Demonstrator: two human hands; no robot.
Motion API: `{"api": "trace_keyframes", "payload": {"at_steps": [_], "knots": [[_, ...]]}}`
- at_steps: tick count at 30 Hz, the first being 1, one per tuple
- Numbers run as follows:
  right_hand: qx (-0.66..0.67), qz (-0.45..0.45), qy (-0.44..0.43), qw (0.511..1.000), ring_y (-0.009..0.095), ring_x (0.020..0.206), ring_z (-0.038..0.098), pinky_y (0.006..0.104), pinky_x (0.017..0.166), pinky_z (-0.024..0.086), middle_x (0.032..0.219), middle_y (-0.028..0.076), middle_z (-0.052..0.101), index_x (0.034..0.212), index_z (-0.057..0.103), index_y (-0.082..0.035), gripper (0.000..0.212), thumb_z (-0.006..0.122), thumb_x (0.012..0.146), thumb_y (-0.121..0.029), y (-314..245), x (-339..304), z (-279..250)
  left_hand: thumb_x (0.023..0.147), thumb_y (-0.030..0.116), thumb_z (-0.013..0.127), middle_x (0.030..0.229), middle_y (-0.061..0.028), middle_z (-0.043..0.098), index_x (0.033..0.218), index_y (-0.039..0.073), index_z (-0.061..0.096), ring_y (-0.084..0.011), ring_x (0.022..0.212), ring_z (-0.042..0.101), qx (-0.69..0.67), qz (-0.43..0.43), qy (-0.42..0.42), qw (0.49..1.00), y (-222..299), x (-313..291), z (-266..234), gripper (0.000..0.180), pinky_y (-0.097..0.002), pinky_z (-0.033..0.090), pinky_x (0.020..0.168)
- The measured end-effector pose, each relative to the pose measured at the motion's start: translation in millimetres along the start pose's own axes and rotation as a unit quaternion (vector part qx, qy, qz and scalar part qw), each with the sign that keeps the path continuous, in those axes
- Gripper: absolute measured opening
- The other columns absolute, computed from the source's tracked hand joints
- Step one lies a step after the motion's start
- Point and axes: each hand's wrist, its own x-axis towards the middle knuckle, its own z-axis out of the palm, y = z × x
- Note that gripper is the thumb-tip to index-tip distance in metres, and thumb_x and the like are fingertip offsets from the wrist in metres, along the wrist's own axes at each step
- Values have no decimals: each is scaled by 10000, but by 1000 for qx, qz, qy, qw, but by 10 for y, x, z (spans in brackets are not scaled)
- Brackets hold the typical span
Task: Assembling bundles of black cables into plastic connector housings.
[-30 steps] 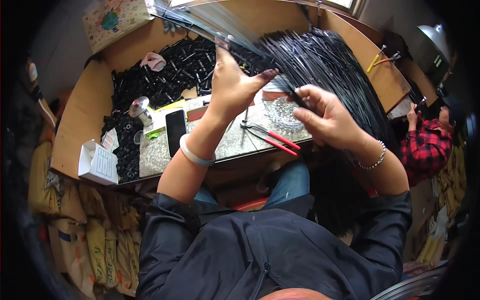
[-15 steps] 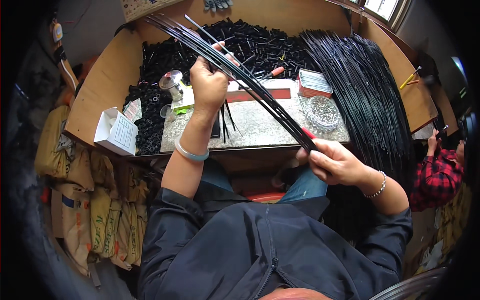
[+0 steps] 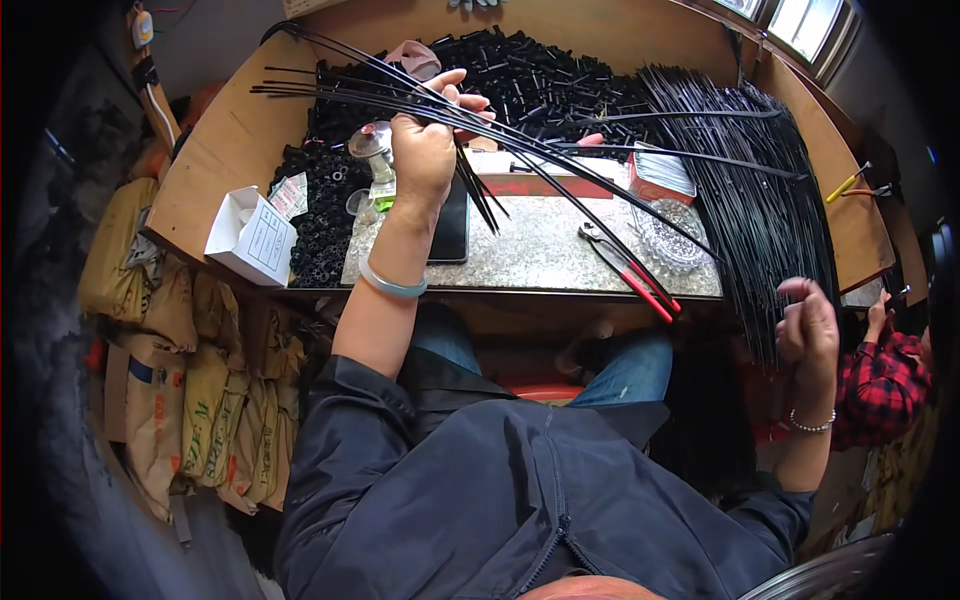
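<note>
My left hand [image 3: 425,155] is closed round a loose bunch of long thin black strips [image 3: 560,158] that fan out on both sides of it. Their right ends reach over the bench towards the big pile of black strips [image 3: 760,190]. A few shorter strip ends hang below that hand. My right hand [image 3: 808,322] is at the near right end of the pile, its fingers curled; whether anything is in them I cannot make out. Red-handled pliers [image 3: 632,272] lie on the bench [image 3: 540,245] near its front edge.
Several small black parts [image 3: 500,70] are heaped at the back. A metal jar [image 3: 372,150], a glass dish [image 3: 672,235], a red box [image 3: 662,172] and a white carton [image 3: 250,238] stand about the bench. Wooden side walls [image 3: 215,165] enclose it. A co-worker's checked sleeve [image 3: 885,390] is at right.
My right hand has let go of the bunch's near end and moved right to the pile. The strips in my left hand have spread apart. The pliers now show on the bench.
</note>
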Motion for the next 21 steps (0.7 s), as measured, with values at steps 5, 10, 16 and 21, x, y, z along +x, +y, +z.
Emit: {"api": "trace_keyframes", "payload": {"at_steps": [5, 10, 16, 21], "knots": [[-34, -58, -4, 998, 1, 375, 254, 138, 339, 204, 494, -57, 314, 1198, 419, 37, 353, 349, 974, -227, -295, 139, -76, 940, 149, 431, 842, -128, 629, 1147, -8, 497, -188, 710, 639, 16, 8, -35, 999, 13, -53, 54, 269, -270, 532, 638], [-189, -89, 39, 977, -8, 411, 318, 138, 370, 231, 554, -41, 434, 1133, 497, 5, 269, 409, 954, -174, -415, 418, 291, 872, -6, 415, 859, -135, 628, 1138, -7, 505, -187, 726, 642, 21, 8, -83, 996, -29, -87, 130, 280, -270, 531, 662], [-152, -133, -53, 978, 128, 785, 610, 226, 686, 490, 912, 122, 637, 1045, 532, 60, 206, 471, 920, -91, 56, 966, 1030, 797, -112, 343, 963, -188, 609, 1183, -22, 475, -242, 846, 638, -2, -51, -138, 989, -49, -197, 378, 418, -321, 538, 707], [-153, -116, -75, 978, 32, 629, 506, 150, 482, 411, 783, 35, 590, 1049, 567, 7, 201, 498, 911, -121, 164, 1197, 1310, 917, 101, 456, 951, -154, 617, 1171, -11, 493, -208, 836, 634, 10, -68, -166, 984, -55, -189, 511, 280, -298, 530, 704]]}}
